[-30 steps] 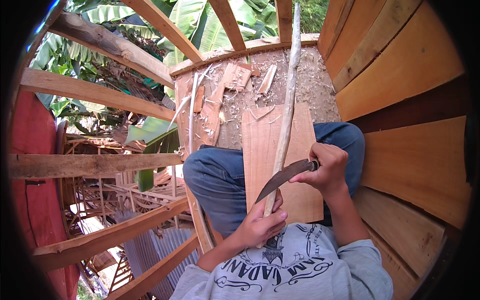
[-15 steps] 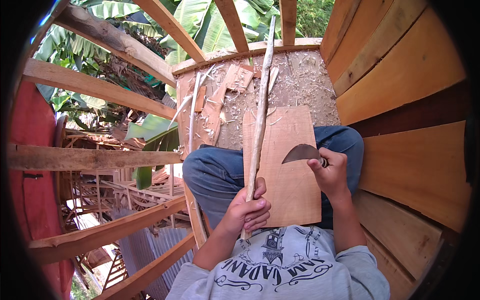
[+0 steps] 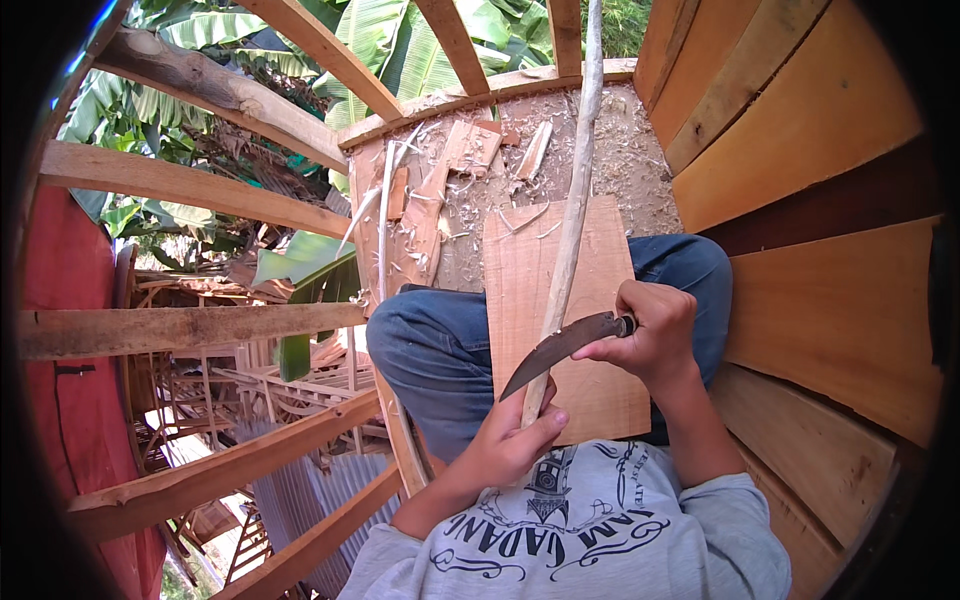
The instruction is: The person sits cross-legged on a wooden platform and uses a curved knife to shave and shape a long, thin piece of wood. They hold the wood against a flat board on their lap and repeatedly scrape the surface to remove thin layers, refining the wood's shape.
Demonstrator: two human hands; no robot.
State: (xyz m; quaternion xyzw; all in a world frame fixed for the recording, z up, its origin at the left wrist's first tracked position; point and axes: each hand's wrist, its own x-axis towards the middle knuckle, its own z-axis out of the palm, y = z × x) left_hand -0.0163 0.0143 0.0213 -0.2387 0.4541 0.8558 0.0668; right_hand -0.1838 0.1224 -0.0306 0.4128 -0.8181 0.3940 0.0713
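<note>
My left hand (image 3: 512, 440) is closed round the lower end of a long pale wooden stick (image 3: 572, 215), which slants away from me past the top of the view. In my right hand (image 3: 656, 330) is a knife (image 3: 565, 348) with a broad curved dark blade, gripped by its handle. The blade lies across the stick just above my left hand, its tip pointing to the lower left. Beneath them a flat wooden board (image 3: 610, 270) rests over my lap, with a few thin shavings on it.
Shavings and wood scraps (image 3: 430, 220) litter the plank floor (image 3: 640, 150) ahead. A thin peeled stick (image 3: 384, 225) lies at the left. Open wooden rails (image 3: 190, 322) run along the left side; a plank wall (image 3: 820, 310) stands close on the right. Banana leaves (image 3: 380, 50) show beyond.
The stick's far end has swung to the right. My right hand has turned the knife and brought its blade down and left, onto the stick near my left hand.
</note>
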